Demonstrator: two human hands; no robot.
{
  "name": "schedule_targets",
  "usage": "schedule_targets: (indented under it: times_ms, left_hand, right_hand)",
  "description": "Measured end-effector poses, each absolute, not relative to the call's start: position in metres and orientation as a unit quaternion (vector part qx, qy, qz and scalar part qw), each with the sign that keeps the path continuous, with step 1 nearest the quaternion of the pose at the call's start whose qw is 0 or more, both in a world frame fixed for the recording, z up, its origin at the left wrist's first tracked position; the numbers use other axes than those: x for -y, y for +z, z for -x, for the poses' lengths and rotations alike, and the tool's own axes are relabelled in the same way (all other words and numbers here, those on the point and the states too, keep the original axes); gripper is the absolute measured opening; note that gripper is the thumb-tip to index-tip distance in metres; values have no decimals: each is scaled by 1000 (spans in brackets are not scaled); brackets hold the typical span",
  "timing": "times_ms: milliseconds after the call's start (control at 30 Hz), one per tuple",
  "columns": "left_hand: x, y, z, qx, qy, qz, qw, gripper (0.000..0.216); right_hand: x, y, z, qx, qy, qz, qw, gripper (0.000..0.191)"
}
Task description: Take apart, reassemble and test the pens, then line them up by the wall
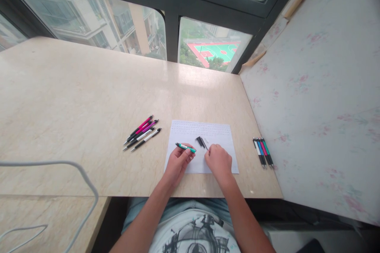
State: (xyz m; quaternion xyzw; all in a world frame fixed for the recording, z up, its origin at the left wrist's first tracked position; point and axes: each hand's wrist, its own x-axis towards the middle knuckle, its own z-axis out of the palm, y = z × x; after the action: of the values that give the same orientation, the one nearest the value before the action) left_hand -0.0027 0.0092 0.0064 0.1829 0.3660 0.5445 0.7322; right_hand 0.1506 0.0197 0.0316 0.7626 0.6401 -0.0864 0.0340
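Note:
My left hand is closed around a green pen barrel, holding it level over a white sheet of paper. My right hand rests on the sheet with its fingertips pinched at a thin refill that lies beside small black pen parts. What the pinch holds is too small to name for sure.
Several pink, purple and white pens lie in a bunch on the beige marble table, left of the paper. Three pens lie by the table's right edge. A white cable loops at the left. Windows stand behind; a wallpapered wall is on the right.

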Motion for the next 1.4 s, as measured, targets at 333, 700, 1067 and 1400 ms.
schedule_targets:
  times_ms: [333,700,1067,1400]
  left_hand:
    - [-9,5,3,-363,539,-184,737,18]
    - [-9,4,3,-363,536,-176,742,19]
    - [-10,1,3,-362,537,-182,740,20]
    - [-10,3,2,-363,533,-175,744,18]
  right_hand:
    - [-22,34,-162,-610,-110,-783,44,18]
    - [-35,19,-179,-661,-114,-736,-92,15]
    - [-73,5,-187,-727,-115,-656,-169,27]
    - [-47,7,-186,-623,-212,-687,-307,8]
